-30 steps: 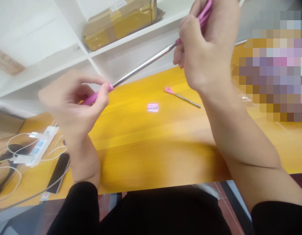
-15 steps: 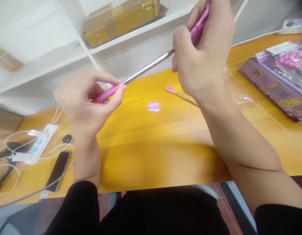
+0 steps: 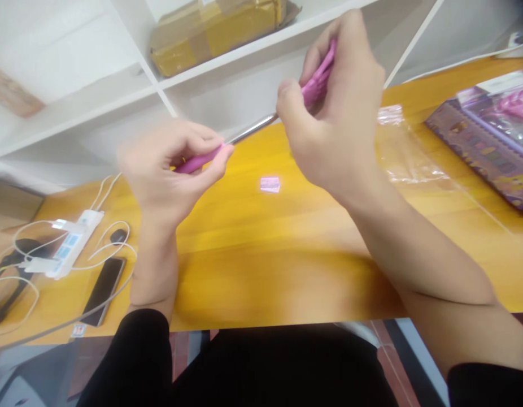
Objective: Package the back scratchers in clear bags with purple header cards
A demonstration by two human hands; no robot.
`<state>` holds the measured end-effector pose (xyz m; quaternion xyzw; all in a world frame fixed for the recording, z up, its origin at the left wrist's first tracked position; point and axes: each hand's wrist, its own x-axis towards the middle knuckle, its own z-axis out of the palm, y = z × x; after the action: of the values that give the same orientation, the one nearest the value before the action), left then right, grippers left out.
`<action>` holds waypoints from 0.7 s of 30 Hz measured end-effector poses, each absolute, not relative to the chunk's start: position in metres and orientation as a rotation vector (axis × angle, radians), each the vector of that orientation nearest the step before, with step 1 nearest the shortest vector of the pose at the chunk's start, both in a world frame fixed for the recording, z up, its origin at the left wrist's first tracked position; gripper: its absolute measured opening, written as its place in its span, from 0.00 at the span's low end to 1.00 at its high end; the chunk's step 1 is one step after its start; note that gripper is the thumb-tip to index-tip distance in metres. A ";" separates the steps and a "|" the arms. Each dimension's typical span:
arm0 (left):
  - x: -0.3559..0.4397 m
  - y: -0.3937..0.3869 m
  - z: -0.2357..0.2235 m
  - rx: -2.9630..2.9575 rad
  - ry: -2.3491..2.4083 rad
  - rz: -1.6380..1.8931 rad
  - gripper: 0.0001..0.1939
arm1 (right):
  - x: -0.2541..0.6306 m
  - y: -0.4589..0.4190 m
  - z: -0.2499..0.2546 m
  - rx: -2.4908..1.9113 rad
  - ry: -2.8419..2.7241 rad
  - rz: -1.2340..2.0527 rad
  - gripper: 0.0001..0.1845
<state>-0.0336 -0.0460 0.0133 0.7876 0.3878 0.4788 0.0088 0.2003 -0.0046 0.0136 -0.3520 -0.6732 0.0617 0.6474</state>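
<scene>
A pink back scratcher with a thin metal rod [image 3: 251, 129] is stretched between my hands, slanting up to the right above the table. My left hand [image 3: 168, 169] is closed around its pink handle [image 3: 200, 161], thumb and fingertips pinching where the rod begins. My right hand [image 3: 338, 107], higher up, is wrapped around the ridged pink head [image 3: 318, 82], which is partly hidden by the fingers. Below them, a small pink-purple card or packet [image 3: 270, 183] lies on the yellow wooden table [image 3: 244, 226].
On the right are a clear plastic bag [image 3: 409, 152] and a purple printed box [image 3: 482, 152] with pink packaged items on it. A power strip [image 3: 75, 243] with white cables and a phone [image 3: 104, 291] lie on the left. Behind, a cardboard box [image 3: 219, 37] sits on the white shelf.
My hands have come closer together, and the rod showing between them is shorter. My right hand has lowered leftward. A second pink-headed scratcher seen earlier on the table is now hidden.
</scene>
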 end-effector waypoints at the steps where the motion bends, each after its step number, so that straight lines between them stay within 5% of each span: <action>1: -0.029 -0.042 0.012 2.465 1.223 1.577 0.17 | 0.205 -0.010 0.019 -0.821 -1.553 0.150 0.19; 6: -0.018 -0.030 0.002 2.539 1.185 1.629 0.22 | 0.240 -0.026 0.046 -0.718 -1.702 0.481 0.16; 13: -0.015 -0.036 0.009 2.842 1.241 1.227 0.14 | 0.237 -0.004 0.042 -0.387 -1.519 0.862 0.11; 21: -0.047 0.002 0.004 2.837 1.371 1.266 0.27 | 0.246 0.053 0.026 -0.442 -1.341 0.941 0.25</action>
<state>-0.0466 0.0017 0.0036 0.8287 0.4006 0.3697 -0.1270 0.2459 0.0530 0.0262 -0.1956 -0.5927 0.4161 0.6613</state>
